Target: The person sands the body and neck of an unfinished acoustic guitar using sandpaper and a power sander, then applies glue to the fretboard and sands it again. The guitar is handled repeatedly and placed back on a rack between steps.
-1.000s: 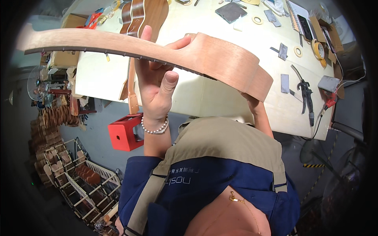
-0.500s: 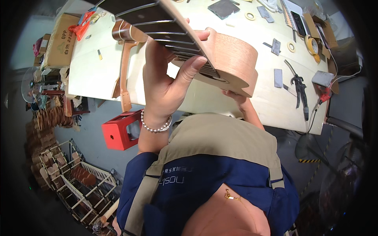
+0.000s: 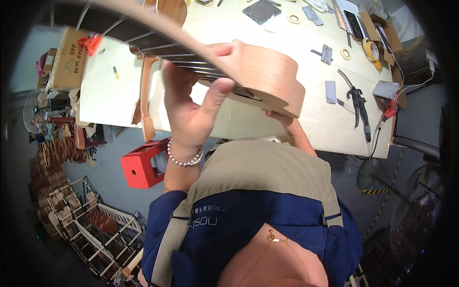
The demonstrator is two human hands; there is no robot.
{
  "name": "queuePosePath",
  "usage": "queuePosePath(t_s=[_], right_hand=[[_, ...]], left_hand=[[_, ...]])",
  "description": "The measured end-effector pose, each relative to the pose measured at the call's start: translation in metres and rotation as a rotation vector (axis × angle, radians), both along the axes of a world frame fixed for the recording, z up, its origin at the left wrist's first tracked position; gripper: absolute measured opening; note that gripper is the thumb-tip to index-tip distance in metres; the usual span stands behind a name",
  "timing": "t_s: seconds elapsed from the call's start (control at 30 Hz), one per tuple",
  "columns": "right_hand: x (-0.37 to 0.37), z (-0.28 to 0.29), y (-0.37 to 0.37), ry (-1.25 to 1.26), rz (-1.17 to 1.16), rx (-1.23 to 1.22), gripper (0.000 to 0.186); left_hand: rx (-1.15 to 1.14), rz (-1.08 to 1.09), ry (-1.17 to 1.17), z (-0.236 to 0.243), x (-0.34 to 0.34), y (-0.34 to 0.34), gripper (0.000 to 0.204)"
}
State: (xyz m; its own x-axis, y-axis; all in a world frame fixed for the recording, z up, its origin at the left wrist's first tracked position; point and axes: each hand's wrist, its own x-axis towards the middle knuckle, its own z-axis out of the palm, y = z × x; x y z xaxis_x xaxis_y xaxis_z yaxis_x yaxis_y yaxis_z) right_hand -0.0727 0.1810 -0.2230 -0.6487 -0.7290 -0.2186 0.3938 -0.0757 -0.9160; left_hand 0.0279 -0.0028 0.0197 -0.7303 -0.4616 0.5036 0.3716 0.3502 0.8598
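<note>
Above the table (image 3: 112,98), the small guitar (image 3: 265,64) has turned, baring its fretboard (image 3: 126,29); the left hand (image 3: 191,112) grips its neck; the right hand (image 3: 281,116) touches its right end, fingers unclear.

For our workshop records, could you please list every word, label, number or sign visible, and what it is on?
Cardboard box: dark print and emblem, not copied out here.
Blue garment: pale print on the chest, not copied out either.
Floor tape: black-and-yellow stripes, no readable words.
Spiral notebook: any writing too small to read.
Wooden instrument: no lettering I can make out.
</note>
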Motion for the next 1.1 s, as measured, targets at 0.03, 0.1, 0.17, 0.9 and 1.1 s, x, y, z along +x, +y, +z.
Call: queuePosePath(t_s=[0.03,0.1,0.17,0.9,1.1], right_hand=[[-0.001,0.004,0.003,0.024,-0.003,0.063,0.049],[-0.003,0.020,0.008,0.119,-0.023,0.180,0.047],[-0.008,0.030,0.010,0.257,-0.065,0.223,0.045],[0.000,0.160,-0.021,0.721,0.286,0.537,0.074],[0.019,0.179,-0.034,1.223,0.220,0.420,0.093]], left_hand=[[-0.010,0.055,0.020,-0.005,0.005,-0.002,0.055],[0.092,0.224,0.041,-0.012,0.014,-0.013,0.055],[0.220,0.262,0.058,-0.019,0.024,-0.020,0.049],[0.869,0.913,0.175,-0.075,0.130,-0.035,0.044],[1.251,0.998,0.151,-0.136,0.172,-0.049,0.043]])
